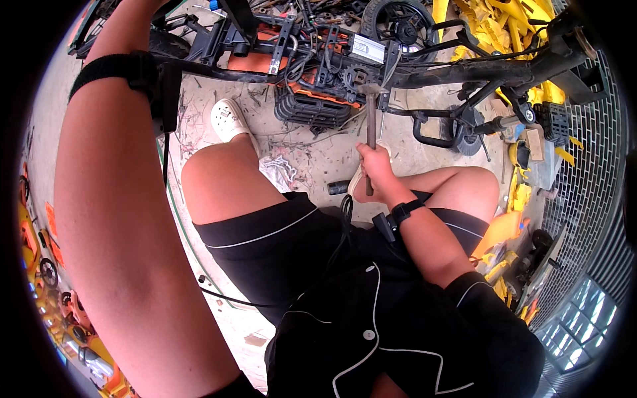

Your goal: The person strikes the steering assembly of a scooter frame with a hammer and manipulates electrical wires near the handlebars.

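Observation:
My right hand is wrapped around the handle of a hammer. The hammer stands nearly upright in the picture, its head over the lower edge of a stripped vehicle frame; whether it touches the frame, I cannot tell. The frame is black, with a chain sprocket, loose cables, a silver box and orange parts. My left hand reaches past the frame's left end to the upper edge of the picture. Its fingers are cut off there, so what it touches is hidden.
A black ribbed plastic crate-like part sits under the frame. Behind stands a black wheel. Yellow plastic panels pile up at the back right. A dark cylinder and a white cloth lie between my legs.

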